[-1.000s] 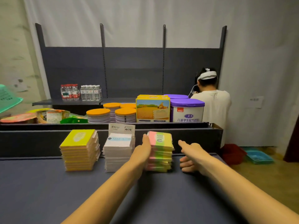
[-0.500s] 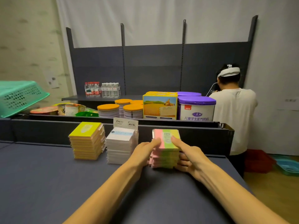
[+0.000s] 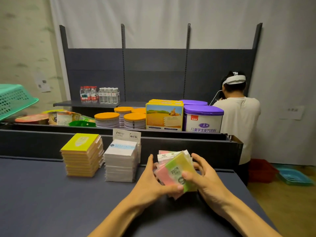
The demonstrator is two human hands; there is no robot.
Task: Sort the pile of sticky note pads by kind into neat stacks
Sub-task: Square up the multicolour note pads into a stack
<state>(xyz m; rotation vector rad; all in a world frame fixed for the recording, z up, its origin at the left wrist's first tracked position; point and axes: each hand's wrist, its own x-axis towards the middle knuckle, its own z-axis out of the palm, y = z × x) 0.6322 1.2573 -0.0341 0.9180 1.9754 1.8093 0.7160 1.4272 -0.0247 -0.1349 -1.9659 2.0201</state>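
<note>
Head view: pink-and-green pad stack [image 3: 176, 171] clamped between both hands, skewed.
Left hand [image 3: 150, 183] and right hand [image 3: 203, 178] close their fingers [image 3: 185, 177] on it; pads fan diagonally on the surface [image 3: 51, 202], right of the white stack [image 3: 121, 161].

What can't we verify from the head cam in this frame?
- Pink-green stack: lower pads and whether they rest on the table, hidden by the left hand and right hand.
- Pad count in the yellow stack and white stack: edges too fine to tell.
- White stack's label print: too small.
- Green basket: cut off by the left edge.
</note>
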